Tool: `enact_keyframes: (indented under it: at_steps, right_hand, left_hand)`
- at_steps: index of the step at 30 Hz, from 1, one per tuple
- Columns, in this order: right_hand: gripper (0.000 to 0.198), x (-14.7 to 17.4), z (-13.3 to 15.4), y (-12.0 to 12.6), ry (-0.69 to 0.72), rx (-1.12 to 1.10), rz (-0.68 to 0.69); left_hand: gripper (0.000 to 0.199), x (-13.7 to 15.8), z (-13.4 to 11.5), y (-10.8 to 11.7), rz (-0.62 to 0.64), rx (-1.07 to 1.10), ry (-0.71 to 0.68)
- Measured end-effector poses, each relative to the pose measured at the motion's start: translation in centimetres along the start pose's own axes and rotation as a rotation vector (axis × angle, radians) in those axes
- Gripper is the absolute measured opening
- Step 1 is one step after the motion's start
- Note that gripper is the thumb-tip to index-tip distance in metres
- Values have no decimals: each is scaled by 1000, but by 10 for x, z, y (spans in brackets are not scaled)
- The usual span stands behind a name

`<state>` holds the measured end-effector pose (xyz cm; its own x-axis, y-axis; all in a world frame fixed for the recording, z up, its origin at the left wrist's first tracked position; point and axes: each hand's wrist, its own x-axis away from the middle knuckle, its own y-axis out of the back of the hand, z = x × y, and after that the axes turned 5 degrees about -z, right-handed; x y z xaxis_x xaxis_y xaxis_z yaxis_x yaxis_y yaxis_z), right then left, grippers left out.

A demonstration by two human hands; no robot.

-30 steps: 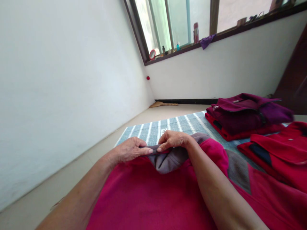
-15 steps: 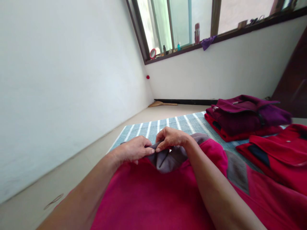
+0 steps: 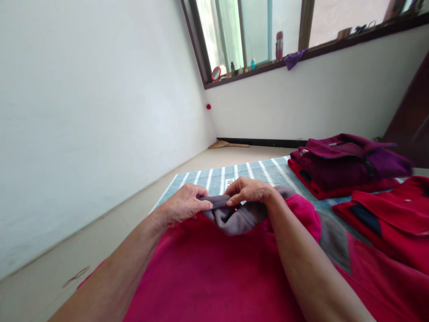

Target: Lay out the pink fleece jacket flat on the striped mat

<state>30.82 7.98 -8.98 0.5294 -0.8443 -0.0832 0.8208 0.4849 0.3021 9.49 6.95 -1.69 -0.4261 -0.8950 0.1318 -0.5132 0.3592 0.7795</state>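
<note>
A bright pink-red fleece jacket with a grey collar lies spread in front of me. My left hand pinches the grey collar edge between thumb and fingers. Just to its right, my right hand grips the same edge, and a short stretch of grey cloth runs taut between the two thumbs. The collar sags in a fold below my fingers. A sleeve with a grey band reaches off to the right. My forearms cover parts of the jacket.
Beneath the jacket is a blue-and-white striped cloth. At the right, folded purple clothing rests on red garments, with a folded red garment nearer. A broom lies on the floor by the wall. Bottles and a mirror stand on the windowsill.
My hands have moved apart along the collar edge, from thumbs nearly touching to a small gap. More grey cloth shows between them. The camera view has shifted slightly.
</note>
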Motion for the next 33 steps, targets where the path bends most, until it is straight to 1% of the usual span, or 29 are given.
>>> enact_keyframes:
  at_steps: [2, 6, 8, 10, 12, 14, 16, 17, 18, 20, 23, 26, 30, 33]
  right_hand:
    - [23, -2, -2, -1, -20, 15, -29]
    - [17, -8, -3, -5, -44, 45, -65]
    - [19, -8, 2, -6, -65, 103, -107]
    - [29, -5, 13, -7, -96, 246, -224]
    - [35, 2, 30, -7, -140, 445, -329]
    - [41, 9, 48, -10, -179, 618, -324]
    - [47, 13, 62, -16, -172, 710, -270]
    - [48, 13, 67, -20, -159, 735, -242]
    - [45, 13, 70, -23, -147, 753, -219]
    - [34, 11, 70, -27, -133, 789, -195]
    - [9, 11, 64, -22, -102, 824, -225]
    - [17, 15, 58, -10, -85, 771, -277]
    - [15, 17, 56, -2, -124, 695, -287]
    - [14, 13, 52, -4, -126, 723, -319]
  left_hand:
    - [26, 0, 0, 0, 13, -22, 0]
    - [31, -3, 0, -1, 145, -60, 41]
    - [31, -5, 0, -1, 152, -34, 75]
    - [29, -7, -1, 0, 93, 30, 103]
    - [27, -8, 0, 1, 7, 112, 130]
    - [27, -9, 1, 2, -73, 200, 151]
    - [29, -10, 1, 3, -131, 292, 146]
    - [30, -11, 1, 3, -149, 334, 136]
    - [31, -12, 0, 2, -166, 368, 126]
    - [30, -14, -3, 2, -217, 378, 119]
    - [25, -19, -12, 0, -323, 283, 133]
    - [21, -22, -19, -1, -383, 288, 147]
    - [22, -23, -21, -3, -428, 358, 182]
    - [24, -24, -24, -4, -419, 278, 169]
